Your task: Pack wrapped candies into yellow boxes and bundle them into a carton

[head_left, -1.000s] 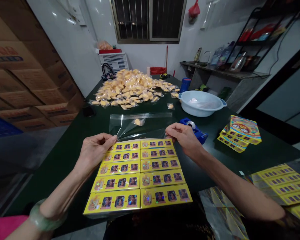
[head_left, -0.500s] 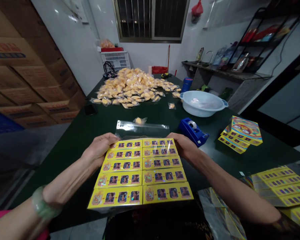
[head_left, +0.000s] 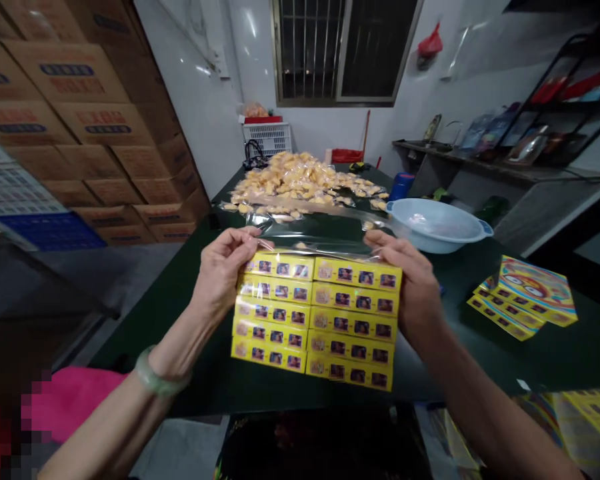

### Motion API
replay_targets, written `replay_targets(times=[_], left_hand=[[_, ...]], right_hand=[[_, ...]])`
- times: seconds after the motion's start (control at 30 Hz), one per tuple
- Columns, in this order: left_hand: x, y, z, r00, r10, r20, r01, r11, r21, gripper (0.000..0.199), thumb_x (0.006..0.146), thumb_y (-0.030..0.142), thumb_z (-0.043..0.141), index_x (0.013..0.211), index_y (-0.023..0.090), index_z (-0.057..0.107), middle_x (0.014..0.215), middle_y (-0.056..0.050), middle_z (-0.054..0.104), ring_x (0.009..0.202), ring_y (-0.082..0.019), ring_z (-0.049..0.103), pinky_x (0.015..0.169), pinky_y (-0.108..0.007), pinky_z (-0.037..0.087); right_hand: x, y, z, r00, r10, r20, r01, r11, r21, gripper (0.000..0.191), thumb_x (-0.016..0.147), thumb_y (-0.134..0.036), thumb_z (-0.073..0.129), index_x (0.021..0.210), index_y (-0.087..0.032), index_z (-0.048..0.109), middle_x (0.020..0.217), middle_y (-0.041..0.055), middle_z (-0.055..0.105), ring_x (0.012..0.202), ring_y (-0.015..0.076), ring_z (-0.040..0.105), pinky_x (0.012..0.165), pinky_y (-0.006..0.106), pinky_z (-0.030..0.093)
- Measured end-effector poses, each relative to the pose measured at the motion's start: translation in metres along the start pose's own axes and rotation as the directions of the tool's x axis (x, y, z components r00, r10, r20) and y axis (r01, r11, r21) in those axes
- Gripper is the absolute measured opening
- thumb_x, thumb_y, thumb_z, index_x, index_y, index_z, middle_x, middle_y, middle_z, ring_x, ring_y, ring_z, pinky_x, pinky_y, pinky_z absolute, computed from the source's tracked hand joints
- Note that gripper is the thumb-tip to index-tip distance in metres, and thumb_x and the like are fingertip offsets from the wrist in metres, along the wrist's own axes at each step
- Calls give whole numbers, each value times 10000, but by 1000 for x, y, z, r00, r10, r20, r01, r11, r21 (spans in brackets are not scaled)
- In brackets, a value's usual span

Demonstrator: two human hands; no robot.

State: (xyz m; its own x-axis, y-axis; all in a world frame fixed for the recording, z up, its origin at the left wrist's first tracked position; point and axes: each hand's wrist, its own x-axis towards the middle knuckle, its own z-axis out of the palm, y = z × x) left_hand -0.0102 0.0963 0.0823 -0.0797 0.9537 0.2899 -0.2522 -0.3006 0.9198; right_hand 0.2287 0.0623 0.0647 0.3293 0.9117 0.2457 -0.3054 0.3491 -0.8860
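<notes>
A clear plastic bag point(head_left: 310, 230) holds yellow boxes point(head_left: 315, 320) in two columns, their printed sides facing me. My left hand point(head_left: 225, 267) pinches the bag's upper left corner, with a green bangle on that wrist. At the upper right corner, my right hand point(head_left: 410, 273) grips the bag, fingertips on the film and palm beside the boxes. The bag's open flap stands up above the boxes. The pack is raised over the near edge of the dark green table point(head_left: 180, 333).
Wrapped yellow pieces point(head_left: 300, 177) are heaped at the table's far end. A pale blue basin point(head_left: 437, 227) and a blue bottle point(head_left: 401, 185) stand to the right, with loose yellow boxes point(head_left: 530, 293) nearer. More packs point(head_left: 590, 420) lie at lower right. Cartons point(head_left: 105, 123) are stacked at left.
Both hands have lifted and tilted the pack more upright, and now hold the film at its upper corners. The view has shifted left, and the pack now hides most of the blue tape dispenser.
</notes>
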Motion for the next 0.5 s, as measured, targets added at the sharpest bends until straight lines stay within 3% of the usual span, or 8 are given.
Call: replay_targets(times=[0.1, 0.23, 0.3, 0.37, 0.43, 0.5], left_hand=[[-23, -11, -9, 990, 140, 34, -143, 979, 147, 203, 700, 278, 735, 610, 150, 605, 865, -41, 627, 769, -130, 595, 656, -216, 467], [-62, -21, -21, 993, 110, 44, -119, 911, 394, 216, 771, 279, 674, 608, 137, 674, 853, -73, 612, 766, -135, 571, 601, -207, 432], [-71, -21, -23, 997, 69, 22, -72, 918, 391, 222, 761, 285, 679, 598, 134, 676, 881, -86, 622, 762, -139, 576, 574, -206, 428], [-73, -20, -23, 1000, 12, -4, -9, 942, 334, 228, 745, 300, 691, 591, 132, 670, 872, -89, 638, 758, -143, 586, 564, -205, 432], [-70, -20, -22, 997, -71, -41, 79, 964, 253, 218, 732, 325, 700, 624, 138, 670, 751, -64, 644, 670, -130, 580, 539, -205, 427], [-69, -20, -20, 986, -152, -67, 162, 970, 179, 212, 721, 348, 704, 660, 149, 662, 604, -21, 616, 541, -105, 537, 496, -203, 406]], right_hand=[[-28, 3, -15, 996, -46, 73, 55, 990, -129, 160, 747, -241, 621, 599, -192, 583, 1093, 29, 647, 1023, 212, 598, 767, 294, 494], [-81, 15, -46, 978, 4, 209, 93, 887, -452, 125, 841, -291, 580, 788, -206, 655, 1195, 71, 614, 1089, 242, 589, 785, 294, 512], [-99, 15, -52, 973, -12, 231, 145, 808, -571, 119, 853, -301, 574, 859, -216, 658, 1190, 73, 621, 1085, 231, 599, 767, 268, 522], [-105, 11, -52, 974, -23, 223, 168, 732, -660, 139, 861, -316, 568, 785, -218, 630, 1160, 57, 640, 1061, 213, 615, 738, 242, 524], [-101, 4, -52, 974, -6, 225, 172, 664, -727, 204, 865, -358, 555, 719, -221, 596, 1150, 51, 651, 1030, 214, 634, 710, 249, 526], [-88, -6, -56, 969, -7, 248, 207, 572, -793, 190, 843, -428, 562, 810, -253, 628, 1096, 68, 671, 935, 232, 661, 644, 289, 525]])
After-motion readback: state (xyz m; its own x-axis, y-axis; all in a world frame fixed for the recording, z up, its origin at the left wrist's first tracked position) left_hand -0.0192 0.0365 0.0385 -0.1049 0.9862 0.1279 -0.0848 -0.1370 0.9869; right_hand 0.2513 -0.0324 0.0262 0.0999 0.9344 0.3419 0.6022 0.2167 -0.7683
